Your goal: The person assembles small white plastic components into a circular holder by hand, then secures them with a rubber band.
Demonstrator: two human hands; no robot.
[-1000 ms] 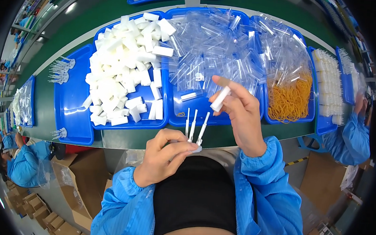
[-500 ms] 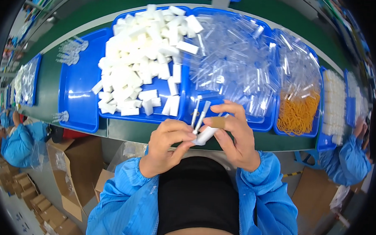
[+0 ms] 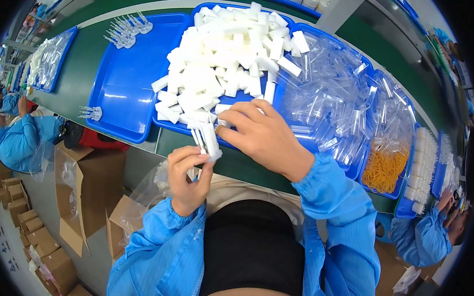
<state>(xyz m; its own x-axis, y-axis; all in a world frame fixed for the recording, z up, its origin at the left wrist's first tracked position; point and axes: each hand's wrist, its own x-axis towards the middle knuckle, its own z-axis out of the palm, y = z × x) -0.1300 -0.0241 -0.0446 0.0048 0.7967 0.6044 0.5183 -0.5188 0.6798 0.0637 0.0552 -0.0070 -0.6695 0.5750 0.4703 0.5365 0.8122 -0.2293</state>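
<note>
By a tray [image 3: 227, 100] of white blocks [image 3: 217, 56], my left hand [image 3: 186, 171] pinches a pronged piece [image 3: 203, 142]; my right hand [image 3: 264, 137] hides its grip.

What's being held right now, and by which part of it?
The left grip holds a pronged white plastic piece by its base. Whether the right grip holds a white foam piece cannot be told.

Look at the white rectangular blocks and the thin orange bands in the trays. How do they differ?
The white rectangular blocks are chunky and straight-edged; the thin orange bands are stringy and curved. The blocks heap over most of their blue tray, whereas the bands bunch at the near end of theirs, beside clear plastic pieces. Both lie in blue trays.
</note>
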